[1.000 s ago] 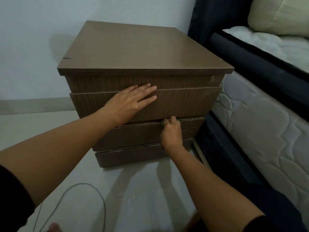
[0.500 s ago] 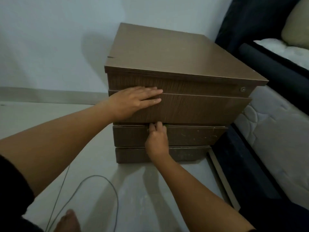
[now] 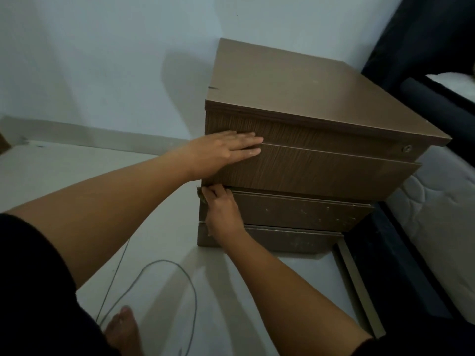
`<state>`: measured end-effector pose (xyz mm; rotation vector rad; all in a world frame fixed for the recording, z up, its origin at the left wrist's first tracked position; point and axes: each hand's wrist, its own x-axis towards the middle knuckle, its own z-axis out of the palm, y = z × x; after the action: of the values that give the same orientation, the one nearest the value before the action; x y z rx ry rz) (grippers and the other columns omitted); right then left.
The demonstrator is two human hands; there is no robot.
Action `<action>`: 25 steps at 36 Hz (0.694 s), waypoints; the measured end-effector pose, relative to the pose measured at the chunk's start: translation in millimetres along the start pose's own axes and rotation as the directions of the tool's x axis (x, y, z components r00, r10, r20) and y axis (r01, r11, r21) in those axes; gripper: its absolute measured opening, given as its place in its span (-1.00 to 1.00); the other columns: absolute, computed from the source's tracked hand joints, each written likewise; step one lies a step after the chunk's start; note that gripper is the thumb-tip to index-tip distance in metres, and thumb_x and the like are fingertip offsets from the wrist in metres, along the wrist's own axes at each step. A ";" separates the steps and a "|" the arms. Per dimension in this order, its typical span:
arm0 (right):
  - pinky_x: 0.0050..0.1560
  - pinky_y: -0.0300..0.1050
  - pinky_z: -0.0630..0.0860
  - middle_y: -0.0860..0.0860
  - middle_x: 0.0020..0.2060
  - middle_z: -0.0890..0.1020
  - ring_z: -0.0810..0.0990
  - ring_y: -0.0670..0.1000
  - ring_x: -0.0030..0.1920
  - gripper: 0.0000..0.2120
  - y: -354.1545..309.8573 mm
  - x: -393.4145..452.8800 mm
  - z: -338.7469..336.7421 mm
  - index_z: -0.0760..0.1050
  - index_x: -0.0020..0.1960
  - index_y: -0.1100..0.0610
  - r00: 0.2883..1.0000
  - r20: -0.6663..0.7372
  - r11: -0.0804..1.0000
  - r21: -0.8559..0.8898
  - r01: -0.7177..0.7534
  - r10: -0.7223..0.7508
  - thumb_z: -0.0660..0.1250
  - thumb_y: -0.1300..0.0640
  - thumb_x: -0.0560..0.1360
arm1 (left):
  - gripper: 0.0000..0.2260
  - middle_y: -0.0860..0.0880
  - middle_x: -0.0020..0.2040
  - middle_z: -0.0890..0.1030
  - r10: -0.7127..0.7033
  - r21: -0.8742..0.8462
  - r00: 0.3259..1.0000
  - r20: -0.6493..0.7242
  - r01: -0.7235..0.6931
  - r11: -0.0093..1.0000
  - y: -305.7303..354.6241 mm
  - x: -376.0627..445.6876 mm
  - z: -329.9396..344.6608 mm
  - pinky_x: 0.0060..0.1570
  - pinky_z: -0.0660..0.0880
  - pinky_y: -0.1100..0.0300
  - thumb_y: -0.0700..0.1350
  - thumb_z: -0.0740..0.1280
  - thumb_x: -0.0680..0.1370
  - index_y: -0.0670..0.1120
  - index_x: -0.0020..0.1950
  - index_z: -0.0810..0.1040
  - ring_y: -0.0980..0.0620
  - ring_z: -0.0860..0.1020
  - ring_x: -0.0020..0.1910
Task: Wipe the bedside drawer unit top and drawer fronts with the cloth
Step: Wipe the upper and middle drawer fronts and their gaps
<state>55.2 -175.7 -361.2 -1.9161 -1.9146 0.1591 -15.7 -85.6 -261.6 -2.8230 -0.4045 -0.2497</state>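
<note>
The brown wooden bedside drawer unit (image 3: 295, 88) stands against the wall, with stacked drawer fronts below its top. My left hand (image 3: 226, 150) lies flat with fingers straight on the left end of the upper drawer front (image 3: 321, 173). My right hand (image 3: 222, 211) is closed on a small green cloth (image 3: 199, 195), of which only a corner shows. It presses the cloth at the top left edge of the lower drawer front (image 3: 303, 211), in the gap under the upper drawer.
A bed with a white quilted mattress (image 3: 442, 227) and dark frame stands close on the right. A grey cable (image 3: 154, 286) loops on the pale floor near my bare foot (image 3: 123, 330). A lock (image 3: 407, 148) sits at the unit's top right front.
My right hand slid the cloth left along the top edge of the lower drawer front to its left corner. My left hand also shifted left. The view swung left.
</note>
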 end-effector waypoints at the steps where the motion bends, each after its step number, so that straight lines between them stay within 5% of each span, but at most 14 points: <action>1: 0.03 0.05 0.43 0.22 0.23 0.48 0.42 0.28 0.11 -0.52 2.2 -0.6 -1.6 0.43 0.31 0.28 0.999 -0.001 0.999 0.024 0.035 -0.035 0.16 0.45 0.40 | -0.30 -0.09 0.55 0.06 0.002 0.014 0.999 -0.044 -0.001 1.000 -1.8 -4.7 1.8 0.45 -0.05 0.08 -0.49 0.23 0.47 -0.08 0.53 0.11 -0.06 0.01 0.54; 6: 0.05 0.06 0.50 0.17 0.11 0.55 0.49 0.24 0.05 -0.59 21.1 -7.9 -12.8 0.55 0.17 0.23 0.985 0.075 0.987 0.045 0.154 -0.157 0.23 0.42 0.36 | -0.55 -0.19 0.36 0.47 0.074 0.156 0.966 -0.249 -0.035 0.987 -5.1 -29.6 7.3 0.25 0.40 -0.04 -0.43 0.17 0.42 -0.21 0.29 0.51 -0.18 0.44 0.34; 11: 0.09 -0.01 0.50 0.12 0.12 0.54 0.52 0.16 0.09 -0.61 37.2 -20.8 -31.1 0.48 0.27 0.13 0.992 0.089 0.995 -0.030 0.093 -0.090 0.22 0.27 0.45 | -0.77 -0.14 0.04 0.63 0.106 0.185 0.961 -0.255 -0.059 0.981 4.1 -46.8 18.0 -0.05 0.44 0.12 -0.30 0.28 0.47 -0.16 0.07 0.62 -0.09 0.60 0.01; 14: 0.18 -0.03 0.48 0.09 0.23 0.52 0.52 0.12 0.18 -0.55 50.0 -29.0 -39.0 0.37 0.37 0.09 0.993 0.114 0.996 -0.088 -0.026 0.036 0.20 0.17 0.48 | -0.73 -0.15 -0.04 0.64 0.015 0.025 0.992 -0.125 -0.011 1.000 15.1 -49.7 29.8 -0.13 0.59 0.10 -0.32 0.42 0.40 -0.19 0.09 0.60 -0.09 0.62 -0.10; 16: 0.22 -0.05 0.44 0.11 0.30 0.49 0.49 0.13 0.24 -0.48 56.8 -32.9 -42.4 0.25 0.45 0.09 0.986 0.110 0.988 -0.106 -0.116 0.128 0.18 0.15 0.49 | -0.68 -0.13 0.09 0.61 -0.095 -0.061 0.995 0.014 0.096 0.994 25.0 -49.7 32.7 0.03 0.57 0.11 -0.27 0.36 0.48 -0.16 0.24 0.53 -0.07 0.60 0.03; 20: 0.10 -0.02 0.47 0.16 0.23 0.51 0.52 0.17 0.15 -0.37 63.8 -32.9 -48.6 -0.01 0.53 0.09 0.948 0.180 0.959 -0.158 -0.235 0.262 0.16 0.12 0.53 | -0.61 -0.07 0.33 0.45 -0.296 -0.146 0.926 0.233 0.335 0.931 35.3 -46.1 42.5 0.21 0.43 0.15 -0.20 0.16 0.60 -0.06 0.43 0.32 -0.03 0.47 0.25; 25: 0.08 0.00 0.46 0.18 0.16 0.54 0.53 0.18 0.11 -0.34 65.1 -27.9 -46.9 -0.08 0.53 0.07 0.912 0.233 0.938 -0.169 -0.304 0.338 0.17 0.09 0.53 | -0.54 -0.07 0.41 0.37 -0.366 -0.154 0.849 0.382 0.449 0.880 40.2 -41.8 55.3 0.30 0.37 0.10 -0.25 0.16 0.59 -0.04 0.49 0.23 -0.07 0.40 0.34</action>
<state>131.7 -210.2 -349.1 -2.3948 -1.7840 0.4111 -36.1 -116.8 -332.6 -2.9834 -1.1370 0.1289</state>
